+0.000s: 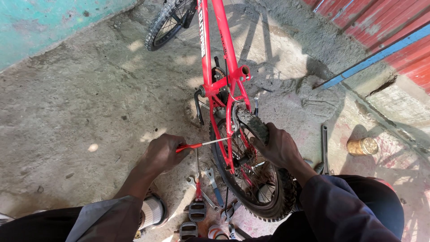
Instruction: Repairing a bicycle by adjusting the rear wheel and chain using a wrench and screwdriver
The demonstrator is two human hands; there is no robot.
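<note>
Screwdriver (201, 144) gripped in left hand (163, 152) points at the wheel (268, 197), whose tyre right hand (280, 145) clasps; brake adjustment seemingly underway, needing steady tip placement next.

the bike frame (207, 67) is bright red. the tire (277, 188) is black and bumpy. the screwdriver (190, 146) handle is red. the wall (49, 22) is green-blue, the can (363, 146) is gold.

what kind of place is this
Probably an outdoor, roadside-style bike repair spot: a red bike on rough concrete ground, spanners and loose pedals lying about, a painted metal wall alongside.
</note>
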